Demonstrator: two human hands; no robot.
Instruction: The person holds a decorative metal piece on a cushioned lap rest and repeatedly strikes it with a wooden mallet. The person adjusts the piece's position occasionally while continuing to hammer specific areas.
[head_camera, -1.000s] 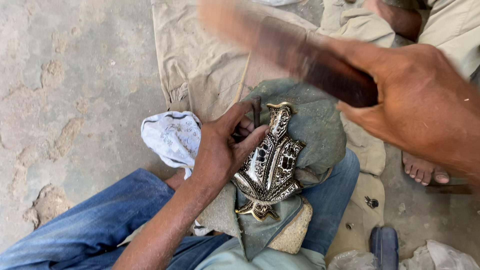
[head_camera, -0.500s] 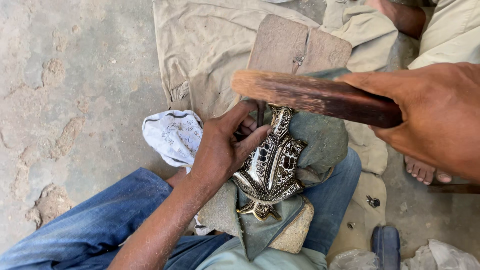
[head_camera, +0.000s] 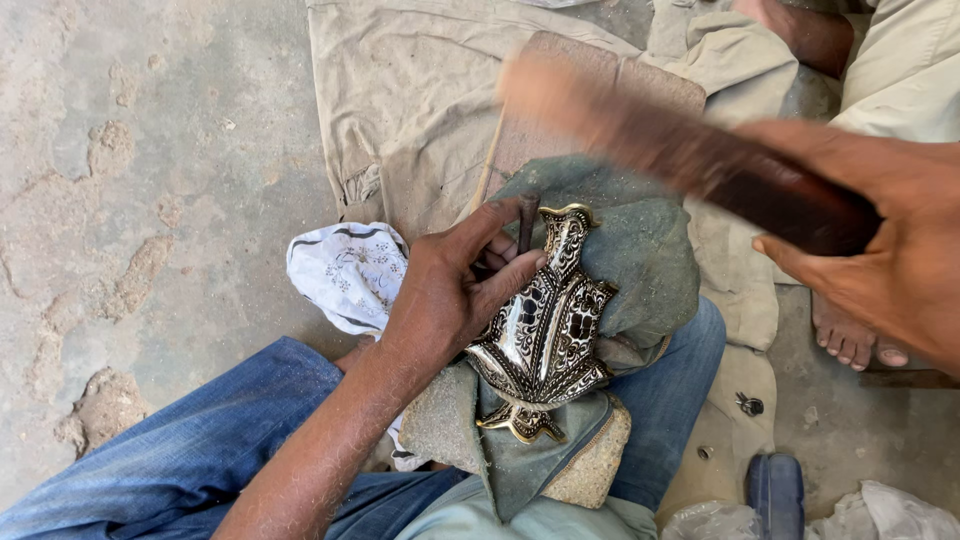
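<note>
An ornate black-and-brass metal piece (head_camera: 545, 335) is bedded on a grey-green cloth pad (head_camera: 640, 260) over the lap, so it is cushioned and steadied. A thin punch (head_camera: 527, 222) is pinched upright on it by the left hand (head_camera: 450, 290). A blurred wooden mallet (head_camera: 690, 150) is gripped, raised, by the right hand (head_camera: 880, 250).

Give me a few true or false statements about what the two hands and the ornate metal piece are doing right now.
1. The left hand steadies a thin dark punch on the ornate metal piece. True.
2. The right hand is empty. False: it grips a wooden mallet, blurred.
3. The metal piece lies on bare concrete. False: it rests on a green cloth pad.
4. A white patterned cloth lies beside the left hand. True.
</note>
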